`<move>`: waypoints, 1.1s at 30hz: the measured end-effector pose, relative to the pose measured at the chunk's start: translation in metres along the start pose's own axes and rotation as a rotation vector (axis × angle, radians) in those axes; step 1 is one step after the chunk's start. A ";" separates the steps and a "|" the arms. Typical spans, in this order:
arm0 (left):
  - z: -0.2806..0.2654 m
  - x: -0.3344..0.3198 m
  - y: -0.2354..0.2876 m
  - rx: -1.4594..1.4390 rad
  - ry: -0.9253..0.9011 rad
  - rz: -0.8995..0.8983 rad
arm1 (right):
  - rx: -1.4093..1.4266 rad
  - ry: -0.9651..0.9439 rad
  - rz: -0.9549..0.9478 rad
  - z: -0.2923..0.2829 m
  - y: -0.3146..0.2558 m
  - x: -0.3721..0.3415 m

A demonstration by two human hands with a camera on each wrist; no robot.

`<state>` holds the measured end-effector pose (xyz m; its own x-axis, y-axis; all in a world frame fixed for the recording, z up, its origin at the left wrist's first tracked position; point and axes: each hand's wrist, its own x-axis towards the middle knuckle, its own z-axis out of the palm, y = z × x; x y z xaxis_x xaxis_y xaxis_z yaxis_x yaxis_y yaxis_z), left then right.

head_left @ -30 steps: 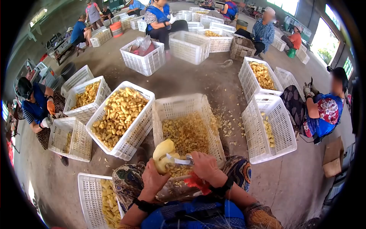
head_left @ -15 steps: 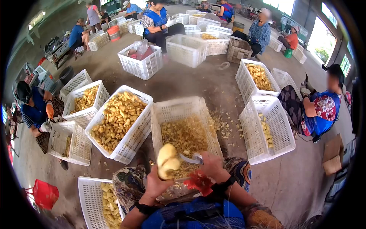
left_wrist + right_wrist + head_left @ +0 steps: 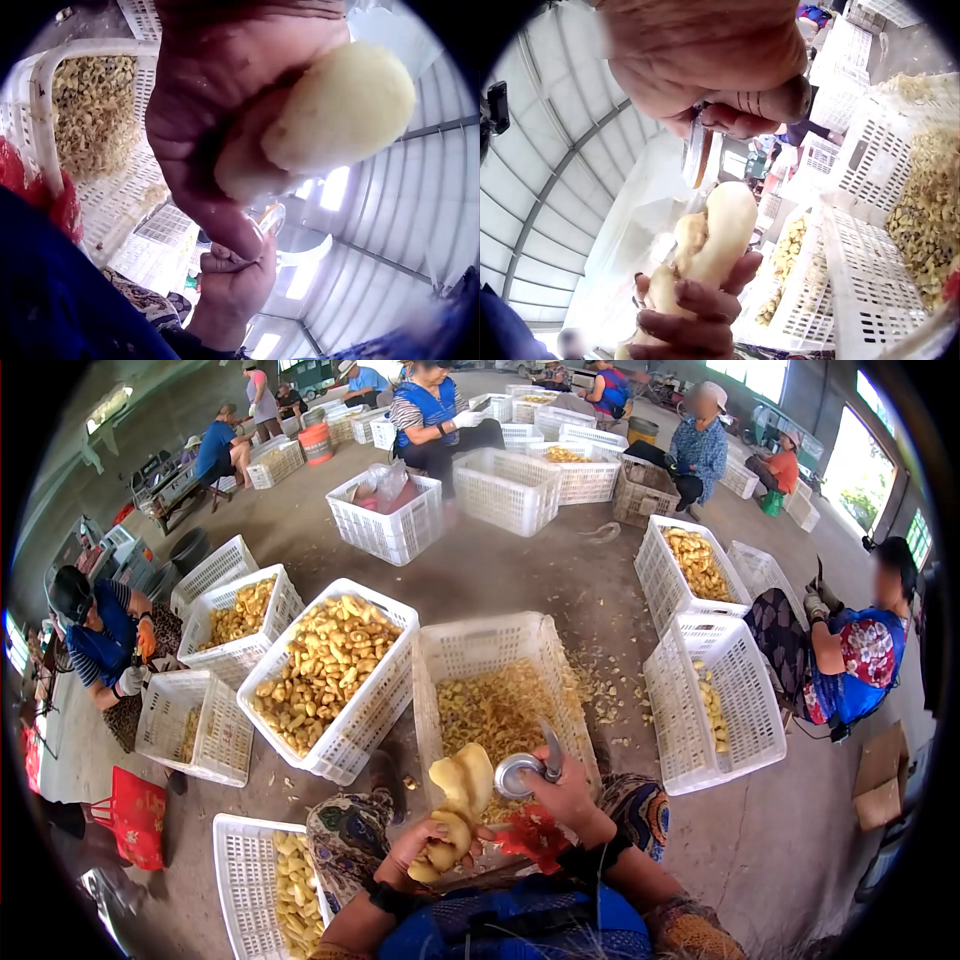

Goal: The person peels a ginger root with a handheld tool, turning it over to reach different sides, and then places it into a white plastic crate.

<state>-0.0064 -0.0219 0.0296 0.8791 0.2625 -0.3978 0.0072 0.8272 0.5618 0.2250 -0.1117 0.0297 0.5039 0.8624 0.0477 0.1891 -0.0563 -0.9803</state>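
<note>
My left hand [image 3: 415, 842] grips a large knobbly ginger root [image 3: 466, 775], pale and mostly peeled, upright over the near end of a white crate. In the right wrist view, the left fingers [image 3: 694, 311] wrap its lower part. My right hand [image 3: 568, 795] holds a small curved knife [image 3: 550, 745], its blade pointing up and away from the ginger. A round, shiny metal piece [image 3: 517, 774] sticks out of the same hand, facing the root. The left wrist view shows the pale curved blade [image 3: 309, 255] beyond my left thumb.
Peelings [image 3: 500, 705] lie in the white crate [image 3: 425, 690] between my knees. A crate of unpeeled ginger [image 3: 325, 670] stands ahead left; peeled pieces [image 3: 295, 890] fill one by my left leg. Other people sit around among crates. A red bag [image 3: 135, 817] is at far left.
The knife has left the ginger's side and swung upright, bringing the round metal piece towards the root. My left hand has turned the ginger and lowered its grip. A red bag has come into view.
</note>
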 end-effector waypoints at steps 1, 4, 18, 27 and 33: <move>0.003 -0.001 0.000 -0.024 -0.010 -0.007 | -0.011 -0.044 -0.038 0.000 -0.009 -0.001; 0.003 -0.001 -0.002 -0.080 -0.033 -0.042 | 0.039 -0.194 -0.177 0.010 -0.026 -0.006; 0.007 -0.006 -0.001 0.091 -0.274 -0.279 | -0.193 -0.255 -0.178 -0.018 -0.063 0.034; 0.001 0.006 -0.008 0.336 -0.136 0.006 | -0.048 0.067 -0.025 -0.019 -0.040 0.016; -0.001 0.016 -0.009 0.643 -0.022 0.080 | 0.074 -0.117 0.035 -0.013 -0.052 0.003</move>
<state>0.0067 -0.0243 0.0175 0.8982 0.2955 -0.3255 0.2189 0.3415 0.9140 0.2272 -0.1127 0.0834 0.4070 0.9134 -0.0049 0.1087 -0.0538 -0.9926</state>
